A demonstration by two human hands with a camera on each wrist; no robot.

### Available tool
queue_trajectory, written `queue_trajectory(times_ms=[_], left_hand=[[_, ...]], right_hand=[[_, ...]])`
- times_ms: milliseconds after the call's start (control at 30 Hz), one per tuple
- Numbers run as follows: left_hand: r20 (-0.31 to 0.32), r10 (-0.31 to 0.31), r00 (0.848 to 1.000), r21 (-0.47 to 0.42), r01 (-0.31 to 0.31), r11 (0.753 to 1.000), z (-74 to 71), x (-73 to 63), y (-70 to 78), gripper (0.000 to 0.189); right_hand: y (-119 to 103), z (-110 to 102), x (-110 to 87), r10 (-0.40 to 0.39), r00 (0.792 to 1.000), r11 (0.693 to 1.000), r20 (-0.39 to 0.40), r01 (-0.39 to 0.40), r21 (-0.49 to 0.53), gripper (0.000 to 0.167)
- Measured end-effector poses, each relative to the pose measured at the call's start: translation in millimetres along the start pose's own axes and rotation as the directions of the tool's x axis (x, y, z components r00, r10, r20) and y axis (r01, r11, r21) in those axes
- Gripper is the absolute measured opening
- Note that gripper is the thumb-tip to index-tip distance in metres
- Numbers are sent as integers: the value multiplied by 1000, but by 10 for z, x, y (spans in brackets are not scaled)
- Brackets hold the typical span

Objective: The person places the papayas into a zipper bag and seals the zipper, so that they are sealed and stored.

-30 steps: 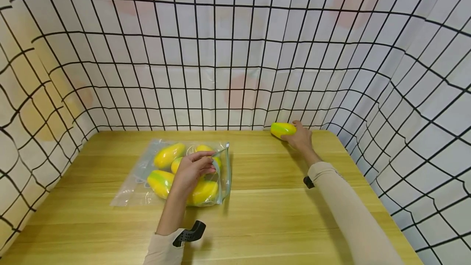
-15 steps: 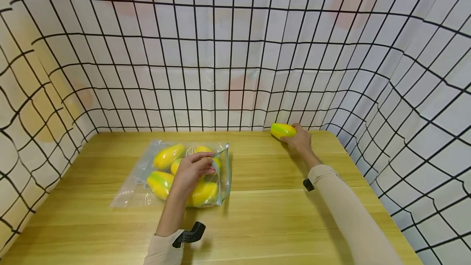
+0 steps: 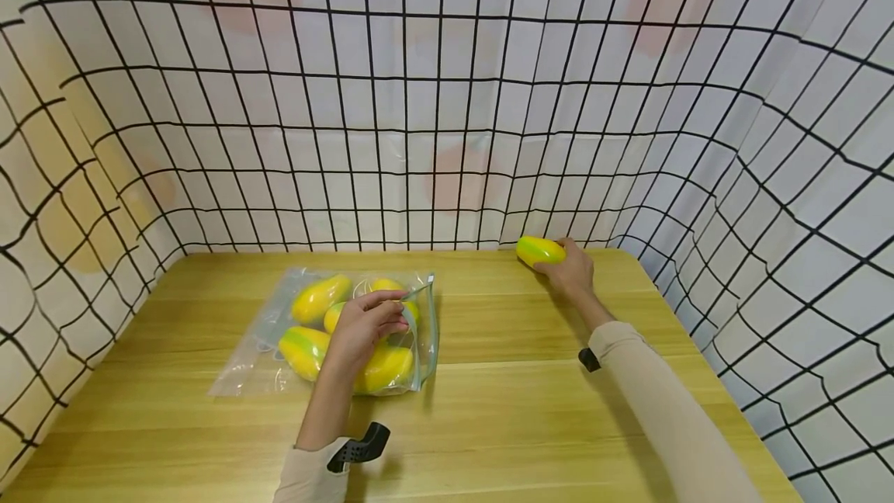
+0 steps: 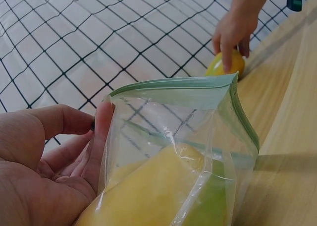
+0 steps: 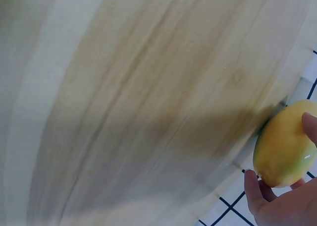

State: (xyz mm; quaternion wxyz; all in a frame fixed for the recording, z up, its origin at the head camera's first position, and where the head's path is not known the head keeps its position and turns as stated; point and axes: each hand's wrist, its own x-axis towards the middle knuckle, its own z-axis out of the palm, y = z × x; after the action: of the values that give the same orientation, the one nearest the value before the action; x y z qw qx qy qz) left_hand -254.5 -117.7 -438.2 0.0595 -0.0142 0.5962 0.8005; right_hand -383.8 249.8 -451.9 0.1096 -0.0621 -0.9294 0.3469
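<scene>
At the far right of the table, my right hand [image 3: 574, 268] grips a yellow-green mango [image 3: 541, 251] from its right side. Fingers and thumb curl round the mango [image 5: 287, 142] in the right wrist view. On the left lies a clear zip bag [image 3: 261, 359] with several similar mangoes [image 3: 320, 298] in it. My left hand [image 3: 363, 330] holds the bag near its open mouth, hiding part of the fruit. The left wrist view shows the green zip rim [image 4: 178, 84] spread apart, with the left fingers [image 4: 102, 129] at one corner of it.
A wooden table [image 3: 503, 425] carries everything. Behind it and at both sides stand black wire grids [image 3: 447, 130] before pale sheeting. The right grid rises close behind the right hand's mango. A black band [image 3: 359, 447] sits on the left wrist.
The mango and my right hand have shifted very slightly to the right. My left hand and the bag have stayed in place.
</scene>
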Motion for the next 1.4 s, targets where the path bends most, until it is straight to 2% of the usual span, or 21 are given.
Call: queue_trajectory(times_ms=[200, 467, 900, 1167, 1400], left_hand=[[-4, -4, 1000, 0, 4, 1000, 9, -7, 11, 30], [-3, -12, 1000, 3, 12, 1000, 13, -11, 10, 30], [1, -8, 1000, -4, 8, 1000, 16, -6, 16, 30], [10, -9, 1000, -10, 9, 1000, -4, 6, 10, 30], [15, -6, 1000, -12, 6, 1000, 4, 4, 11, 30]], right_hand=[[-26, -37, -57, 12, 1000, 999, 7, -13, 42, 72], [-37, -45, -120, 31, 999, 999, 31, -32, 27, 75], [-183, -56, -305, -55, 995, 998, 83, 53, 27, 76], [-370, -26, -468, -84, 976, 994, 200, 68, 86, 75], [-554, 15, -647, -149, 949, 988, 279, 130, 84, 71]])
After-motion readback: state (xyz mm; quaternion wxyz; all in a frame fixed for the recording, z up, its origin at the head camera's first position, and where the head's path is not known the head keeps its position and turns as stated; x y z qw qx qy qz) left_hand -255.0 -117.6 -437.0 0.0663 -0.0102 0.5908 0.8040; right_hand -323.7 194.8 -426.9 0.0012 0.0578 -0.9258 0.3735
